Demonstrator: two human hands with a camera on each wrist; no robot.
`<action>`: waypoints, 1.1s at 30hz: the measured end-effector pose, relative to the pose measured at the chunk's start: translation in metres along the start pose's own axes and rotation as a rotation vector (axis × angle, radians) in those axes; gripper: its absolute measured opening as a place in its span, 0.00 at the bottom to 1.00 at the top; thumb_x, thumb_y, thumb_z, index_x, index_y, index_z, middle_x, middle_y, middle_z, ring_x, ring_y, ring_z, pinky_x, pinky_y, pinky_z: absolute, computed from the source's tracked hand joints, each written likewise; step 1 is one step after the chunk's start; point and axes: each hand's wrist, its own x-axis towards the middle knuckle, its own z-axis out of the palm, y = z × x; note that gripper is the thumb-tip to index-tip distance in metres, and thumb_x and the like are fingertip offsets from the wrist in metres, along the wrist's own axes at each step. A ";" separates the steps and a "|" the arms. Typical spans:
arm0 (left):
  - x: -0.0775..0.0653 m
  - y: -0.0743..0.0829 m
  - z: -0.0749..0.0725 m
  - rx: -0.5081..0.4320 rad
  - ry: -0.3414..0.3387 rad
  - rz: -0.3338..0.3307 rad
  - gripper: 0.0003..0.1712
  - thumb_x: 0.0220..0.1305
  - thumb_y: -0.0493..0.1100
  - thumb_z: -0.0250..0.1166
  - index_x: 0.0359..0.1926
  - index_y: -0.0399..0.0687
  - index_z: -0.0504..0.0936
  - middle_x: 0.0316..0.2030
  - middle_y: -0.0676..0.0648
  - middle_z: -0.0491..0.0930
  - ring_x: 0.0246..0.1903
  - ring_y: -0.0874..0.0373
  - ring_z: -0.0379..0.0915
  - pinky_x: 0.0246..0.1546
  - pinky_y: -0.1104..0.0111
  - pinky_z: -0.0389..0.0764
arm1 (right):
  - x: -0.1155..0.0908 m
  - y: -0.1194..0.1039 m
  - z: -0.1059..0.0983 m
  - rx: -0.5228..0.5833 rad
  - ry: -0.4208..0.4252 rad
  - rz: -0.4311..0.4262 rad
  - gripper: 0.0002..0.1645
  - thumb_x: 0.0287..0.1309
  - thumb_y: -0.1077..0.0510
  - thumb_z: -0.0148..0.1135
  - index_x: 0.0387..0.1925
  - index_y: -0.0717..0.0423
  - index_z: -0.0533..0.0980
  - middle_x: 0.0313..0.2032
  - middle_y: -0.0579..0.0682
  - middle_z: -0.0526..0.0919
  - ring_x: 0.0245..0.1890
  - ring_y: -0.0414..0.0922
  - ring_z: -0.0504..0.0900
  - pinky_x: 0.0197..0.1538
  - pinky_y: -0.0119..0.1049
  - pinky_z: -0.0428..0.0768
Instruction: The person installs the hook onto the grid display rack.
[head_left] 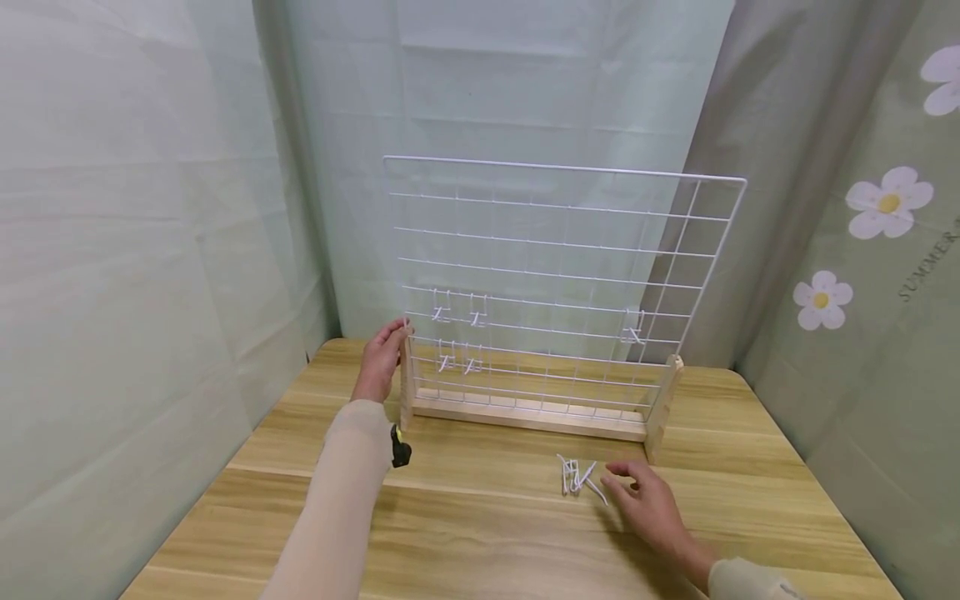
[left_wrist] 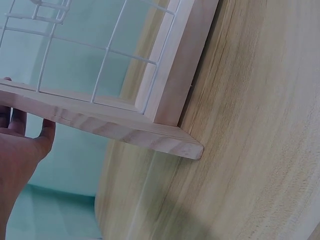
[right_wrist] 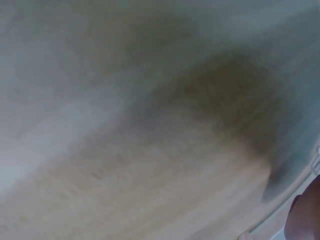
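Observation:
A white wire grid panel (head_left: 547, 277) stands tilted in a wooden stand (head_left: 528, 417). My left hand (head_left: 382, 357) grips the top of the stand's left upright (left_wrist: 125, 131), thumb and fingers about its edge. Several white wire hooks hang on the grid: a pair of them (head_left: 441, 314) in an upper row at left, others (head_left: 446, 362) below, and one hook (head_left: 632, 334) at right. In front of the stand, a small pile of loose white hooks (head_left: 576, 477) lies on the table. My right hand (head_left: 651, 507) is just right of this pile, fingers bent loosely with nothing between them.
The wood-grain table (head_left: 480, 533) reaches back to pale curtains (head_left: 495, 83). A curtain with flower prints (head_left: 888, 202) borders the right side, and another plain curtain (head_left: 127, 250) the left. On my left wrist sits a black device (head_left: 401, 450).

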 end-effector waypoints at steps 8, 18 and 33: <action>0.001 0.000 0.000 -0.016 0.000 -0.002 0.27 0.72 0.54 0.58 0.67 0.52 0.73 0.66 0.48 0.71 0.68 0.54 0.59 0.68 0.56 0.60 | -0.008 0.004 0.007 0.036 -0.017 0.057 0.13 0.53 0.59 0.74 0.41 0.56 0.83 0.39 0.45 0.83 0.33 0.38 0.78 0.37 0.31 0.78; 0.001 -0.001 0.000 -0.011 0.001 -0.001 0.27 0.73 0.54 0.57 0.68 0.52 0.72 0.67 0.48 0.70 0.68 0.54 0.59 0.68 0.55 0.60 | -0.007 0.005 0.012 -0.002 -0.026 0.071 0.14 0.53 0.57 0.74 0.42 0.55 0.83 0.39 0.45 0.83 0.36 0.40 0.79 0.39 0.33 0.78; 0.000 -0.001 0.000 -0.004 0.001 -0.002 0.27 0.73 0.54 0.57 0.68 0.52 0.72 0.66 0.48 0.70 0.68 0.53 0.59 0.69 0.54 0.59 | -0.005 0.008 0.018 -0.032 -0.035 0.048 0.10 0.53 0.58 0.74 0.38 0.52 0.83 0.37 0.43 0.82 0.40 0.42 0.79 0.45 0.39 0.77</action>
